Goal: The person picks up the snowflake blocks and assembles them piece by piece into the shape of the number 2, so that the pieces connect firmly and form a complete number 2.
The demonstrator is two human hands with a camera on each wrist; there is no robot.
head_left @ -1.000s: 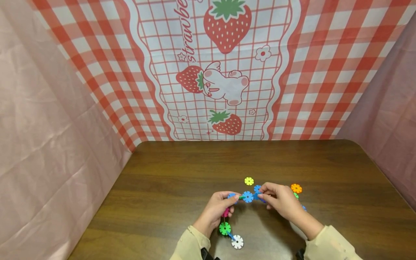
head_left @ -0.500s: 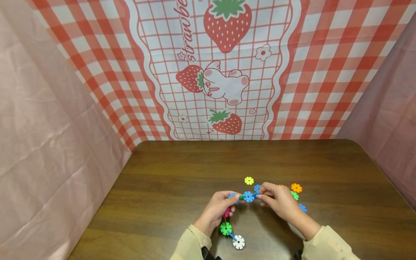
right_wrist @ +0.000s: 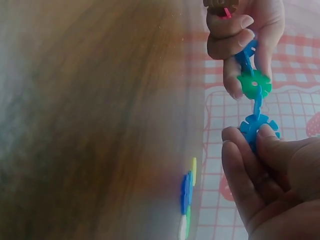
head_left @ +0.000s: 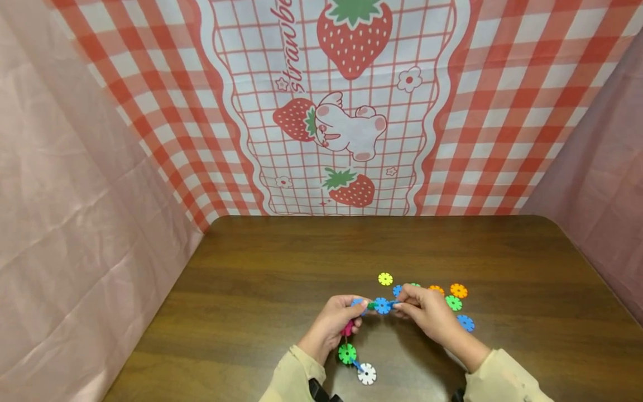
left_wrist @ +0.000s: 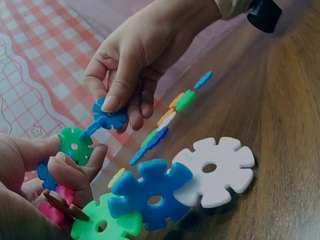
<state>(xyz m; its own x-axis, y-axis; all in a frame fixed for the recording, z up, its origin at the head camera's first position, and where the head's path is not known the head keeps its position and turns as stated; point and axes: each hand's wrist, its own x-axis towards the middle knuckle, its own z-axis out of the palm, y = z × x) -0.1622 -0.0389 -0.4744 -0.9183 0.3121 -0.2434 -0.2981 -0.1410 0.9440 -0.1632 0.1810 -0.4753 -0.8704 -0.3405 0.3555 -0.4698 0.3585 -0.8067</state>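
My left hand (head_left: 334, 324) grips a chain of slotted plastic discs, its thumb on a blue disc. From this hand hang a pink disc (head_left: 348, 328), a green disc (head_left: 343, 356) and, at the end, a white disc (head_left: 372, 376). Toward the other side a darker green disc (left_wrist: 66, 144) and a blue disc (head_left: 378, 307) stretch between the hands. Thumb and fingers of my right hand (head_left: 433, 314) pinch another blue disc (left_wrist: 118, 119) at that end. In the right wrist view it meets an edge-on blue disc (right_wrist: 258, 104); how deep their slots sit cannot be seen.
Beyond the hands a loose yellow disc (head_left: 381, 281) lies on the wooden table (head_left: 251, 268). To the right lie an orange disc (head_left: 454, 292), a green disc (head_left: 449, 305) and a blue disc (head_left: 461, 325). More discs are partly behind the right hand. A checked cloth (head_left: 502, 111) hangs behind.
My right hand has shifted slightly left and more loose discs show beside it. The pinched blue disc now looks more edge-on. My left hand has barely moved.
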